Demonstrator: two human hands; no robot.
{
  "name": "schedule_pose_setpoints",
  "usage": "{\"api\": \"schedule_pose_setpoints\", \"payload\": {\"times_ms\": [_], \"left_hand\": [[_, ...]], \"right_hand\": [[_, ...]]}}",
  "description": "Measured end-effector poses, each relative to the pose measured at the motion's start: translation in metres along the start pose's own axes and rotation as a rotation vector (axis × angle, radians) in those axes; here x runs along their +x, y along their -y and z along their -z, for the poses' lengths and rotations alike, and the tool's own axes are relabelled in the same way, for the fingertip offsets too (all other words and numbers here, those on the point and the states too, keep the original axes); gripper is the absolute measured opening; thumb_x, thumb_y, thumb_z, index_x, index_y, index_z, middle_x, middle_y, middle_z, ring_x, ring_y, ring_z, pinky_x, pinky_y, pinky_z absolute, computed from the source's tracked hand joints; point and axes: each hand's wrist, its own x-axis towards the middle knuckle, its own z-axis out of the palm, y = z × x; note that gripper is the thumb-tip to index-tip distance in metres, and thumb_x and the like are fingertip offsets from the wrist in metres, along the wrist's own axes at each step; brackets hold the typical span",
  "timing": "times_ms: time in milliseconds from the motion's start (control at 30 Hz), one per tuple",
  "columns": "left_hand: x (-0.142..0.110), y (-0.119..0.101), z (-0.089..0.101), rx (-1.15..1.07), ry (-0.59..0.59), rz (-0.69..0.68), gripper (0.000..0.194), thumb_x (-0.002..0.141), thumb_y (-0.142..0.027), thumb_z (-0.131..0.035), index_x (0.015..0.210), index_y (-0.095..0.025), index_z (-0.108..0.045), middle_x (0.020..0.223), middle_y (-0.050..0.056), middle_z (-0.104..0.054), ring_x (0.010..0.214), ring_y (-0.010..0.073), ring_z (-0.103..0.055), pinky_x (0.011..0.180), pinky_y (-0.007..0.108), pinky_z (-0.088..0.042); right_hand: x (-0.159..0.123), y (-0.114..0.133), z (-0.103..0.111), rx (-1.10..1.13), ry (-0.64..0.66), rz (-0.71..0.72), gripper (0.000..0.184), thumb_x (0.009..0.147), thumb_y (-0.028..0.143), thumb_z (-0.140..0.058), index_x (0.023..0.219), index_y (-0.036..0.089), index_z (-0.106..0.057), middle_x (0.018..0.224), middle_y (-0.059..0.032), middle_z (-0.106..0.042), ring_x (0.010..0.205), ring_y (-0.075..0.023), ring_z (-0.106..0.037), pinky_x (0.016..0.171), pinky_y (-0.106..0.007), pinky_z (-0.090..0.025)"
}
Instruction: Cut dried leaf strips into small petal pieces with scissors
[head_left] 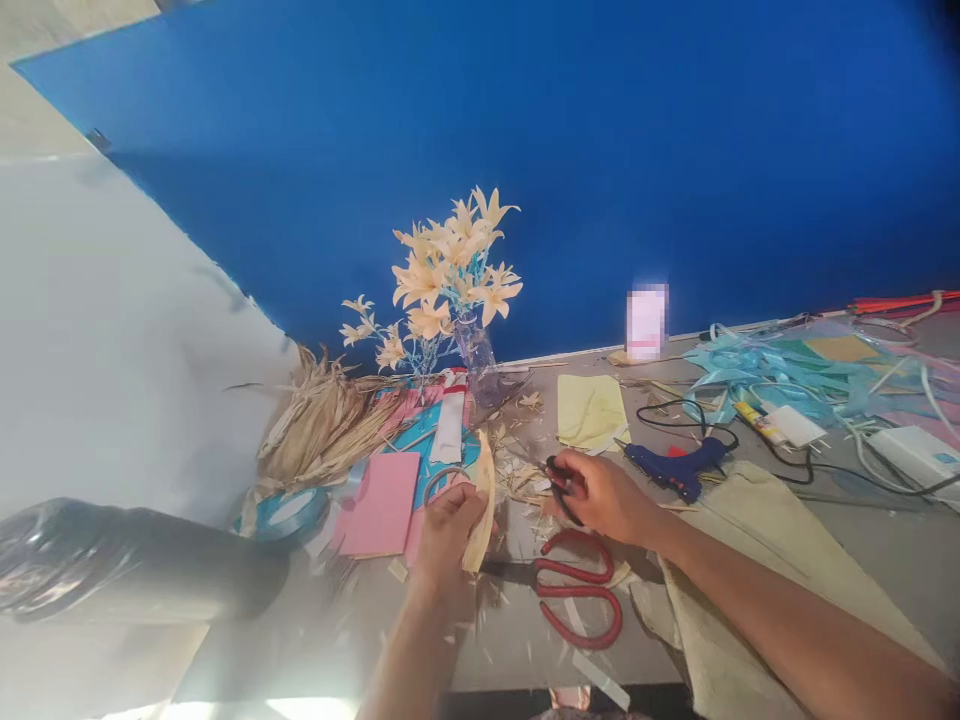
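My left hand [454,515] is closed on a pale dried husk strip [484,500], which stands up curved beside the fingers. Small scissors with black handles [559,480] are in my right hand [600,490], their blades pointing left toward the strip but apart from it. Between my forearms lie large scissors with red handles [577,590], partly under the husk's lower end. A pink pad [382,503] is just left of my left hand. Husk scraps [525,480] litter the table between both hands.
Cream artificial flowers [450,255] stand in a clear bottle [478,360] at the back. A dried husk bundle [322,420] and blue ribbon roll [289,513] lie left. Rightward are a yellow paper [591,412], blue glue gun [679,465], cables and folded beige cloth [780,560].
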Motion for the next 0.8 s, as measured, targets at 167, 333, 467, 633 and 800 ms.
{"api": "schedule_pose_setpoints", "payload": {"times_ms": [167,333,467,633,800], "left_hand": [[-0.011,0.001,-0.02,0.202,0.083,-0.153,0.027,0.079,-0.04,-0.063,0.065,-0.018,-0.058,0.052,-0.001,-0.057,0.045,0.0117,-0.048,0.045,0.022,-0.034],[-0.013,-0.012,-0.022,0.618,-0.096,-0.931,0.017,0.088,-0.019,-0.057,0.088,-0.021,-0.073,0.089,0.008,-0.068,0.084,0.0206,-0.061,0.073,0.032,-0.047],[-0.01,-0.02,-0.021,0.715,-0.213,-1.243,0.025,0.084,-0.007,-0.06,0.093,-0.026,-0.074,0.1,0.008,-0.066,0.1,0.0231,-0.057,0.085,0.037,-0.046],[-0.017,-0.016,-0.031,0.361,-0.394,-0.915,0.018,0.083,-0.021,-0.066,0.099,-0.025,-0.071,0.102,0.008,-0.064,0.097,0.0234,-0.059,0.086,0.039,-0.048],[-0.029,-0.02,-0.054,-0.348,0.101,-0.1,0.03,0.086,-0.044,-0.06,0.097,-0.017,-0.068,0.09,0.009,-0.069,0.072,0.0186,-0.062,0.068,0.032,-0.051]], "right_hand": [[0.002,-0.002,0.002,0.81,0.062,-0.049,0.049,0.07,0.056,-0.076,0.095,0.018,-0.057,0.09,-0.0031,-0.064,0.062,-0.0112,-0.053,0.051,-0.021,-0.038],[0.004,-0.005,0.005,1.104,0.144,-0.195,0.049,0.07,0.058,-0.077,0.09,0.017,-0.059,0.085,-0.0039,-0.064,0.062,-0.0114,-0.059,0.049,-0.02,-0.045],[-0.002,0.002,-0.005,1.056,0.301,-0.194,0.043,0.06,0.039,-0.086,0.083,0.016,-0.058,0.071,-0.0003,-0.061,0.058,-0.0139,-0.06,0.052,-0.024,-0.049],[-0.008,0.014,-0.017,0.826,-0.004,-0.102,0.028,0.064,0.026,-0.075,0.078,0.02,-0.051,0.064,0.0058,-0.052,0.056,-0.0105,-0.05,0.052,-0.021,-0.041],[-0.012,0.02,-0.019,0.48,-0.132,0.06,0.014,0.069,0.018,-0.064,0.076,0.02,-0.051,0.07,0.0035,-0.053,0.066,-0.0126,-0.047,0.062,-0.023,-0.04]]}}
